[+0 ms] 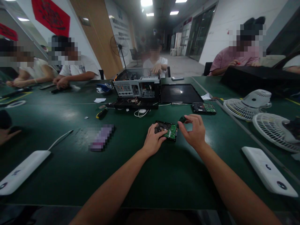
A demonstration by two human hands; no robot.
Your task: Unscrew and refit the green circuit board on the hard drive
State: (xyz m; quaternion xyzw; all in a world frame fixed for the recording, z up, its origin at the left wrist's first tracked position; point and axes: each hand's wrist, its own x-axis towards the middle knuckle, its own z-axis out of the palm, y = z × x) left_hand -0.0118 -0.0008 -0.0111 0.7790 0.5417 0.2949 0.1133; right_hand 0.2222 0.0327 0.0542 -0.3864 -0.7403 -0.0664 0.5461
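A hard drive (pixel 172 132) with a green circuit board lies on the green table in front of me. My left hand (pixel 152 139) grips its left side, with a finger stretched across the board. Between the thumb and fingers of my right hand (pixel 195 130) is a screwdriver (pixel 182 119) with a short dark handle. It is held at the drive's right edge; its tip is too small to make out. Farther back on the right lies a second hard drive (pixel 203 108), board side up, touched by neither hand.
An opened computer case (pixel 136 89) stands ahead, beside a black panel (pixel 180 93). A yellow-black screwdriver (pixel 101 113) and a purple phone (pixel 102 137) lie left. White power banks (pixel 269 170) and fan parts (pixel 276 128) are right. Several people sit around the table.
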